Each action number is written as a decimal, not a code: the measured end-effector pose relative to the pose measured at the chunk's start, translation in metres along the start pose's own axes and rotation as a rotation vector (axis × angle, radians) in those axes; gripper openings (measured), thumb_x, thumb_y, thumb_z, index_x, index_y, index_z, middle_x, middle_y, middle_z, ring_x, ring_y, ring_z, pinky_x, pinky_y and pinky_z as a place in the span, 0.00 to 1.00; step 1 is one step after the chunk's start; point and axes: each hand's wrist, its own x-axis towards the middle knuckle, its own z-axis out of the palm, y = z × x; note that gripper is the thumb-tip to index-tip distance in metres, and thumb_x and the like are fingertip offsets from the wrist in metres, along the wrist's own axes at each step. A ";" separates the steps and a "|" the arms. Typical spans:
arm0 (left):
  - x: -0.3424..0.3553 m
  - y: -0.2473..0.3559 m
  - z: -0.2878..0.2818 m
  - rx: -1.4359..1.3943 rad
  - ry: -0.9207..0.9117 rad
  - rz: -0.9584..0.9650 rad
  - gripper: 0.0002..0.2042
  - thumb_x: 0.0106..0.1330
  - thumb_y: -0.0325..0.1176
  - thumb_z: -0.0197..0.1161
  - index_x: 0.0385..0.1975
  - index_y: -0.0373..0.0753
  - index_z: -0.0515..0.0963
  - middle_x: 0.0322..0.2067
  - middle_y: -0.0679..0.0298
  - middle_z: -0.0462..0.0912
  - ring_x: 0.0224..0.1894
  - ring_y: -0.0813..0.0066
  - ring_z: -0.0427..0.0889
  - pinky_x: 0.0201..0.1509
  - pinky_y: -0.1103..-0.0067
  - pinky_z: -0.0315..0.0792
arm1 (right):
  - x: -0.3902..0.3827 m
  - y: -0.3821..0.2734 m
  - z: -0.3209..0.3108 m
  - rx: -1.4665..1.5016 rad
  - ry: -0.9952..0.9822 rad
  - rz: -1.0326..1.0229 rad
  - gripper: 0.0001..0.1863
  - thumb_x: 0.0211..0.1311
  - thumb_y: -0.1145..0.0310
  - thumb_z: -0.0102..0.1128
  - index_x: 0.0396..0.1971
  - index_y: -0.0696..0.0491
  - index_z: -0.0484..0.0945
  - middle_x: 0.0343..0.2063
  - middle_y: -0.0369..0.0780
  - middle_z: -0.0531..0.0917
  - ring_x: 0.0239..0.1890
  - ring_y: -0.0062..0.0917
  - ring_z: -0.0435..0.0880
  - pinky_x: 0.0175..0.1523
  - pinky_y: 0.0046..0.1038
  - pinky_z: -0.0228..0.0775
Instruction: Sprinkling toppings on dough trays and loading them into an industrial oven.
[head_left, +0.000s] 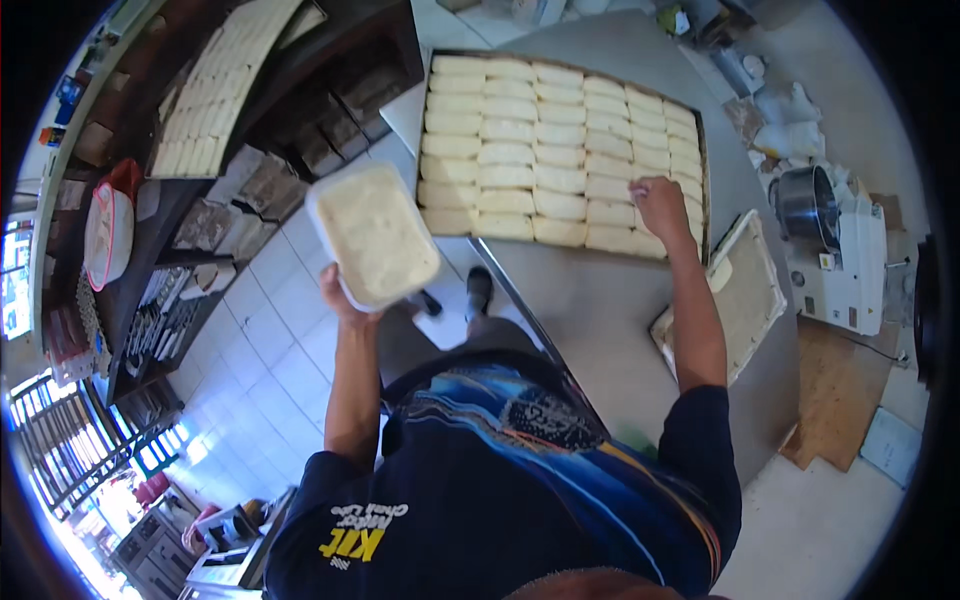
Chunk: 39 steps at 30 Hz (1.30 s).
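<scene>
My left hand (340, 296) grips the near side of a white plastic tub (436, 262), held up left of the table. Inside it lies a pale, powdery or crumb-like filling (372, 232) with an uneven surface. A large dark-rimmed baking tray on the table carries close rows of pale dough rolls (533, 130). Over the tray's right part is my right hand (662, 208), its fingers drawn together just above or against the rolls. What the fingers hold, if anything, is too small to see.
Under the tray is a metal table (600, 320). At its right lies a shallow pale tray (745, 290). A mixer with a steel bowl (808, 205) stands further right. On the left, a dark rack (340, 60) bears another filled tray (215, 105). White tiles (265, 340) cover the floor.
</scene>
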 end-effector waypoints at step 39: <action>-0.091 -0.048 0.046 0.101 0.184 0.079 0.31 0.49 0.41 0.56 0.56 0.38 0.63 0.51 0.52 0.72 0.47 0.56 0.74 0.50 0.64 0.70 | 0.057 0.066 0.011 -0.055 0.194 0.046 0.09 0.42 0.74 0.53 0.24 0.55 0.82 0.21 0.42 0.82 0.24 0.33 0.80 0.34 0.30 0.71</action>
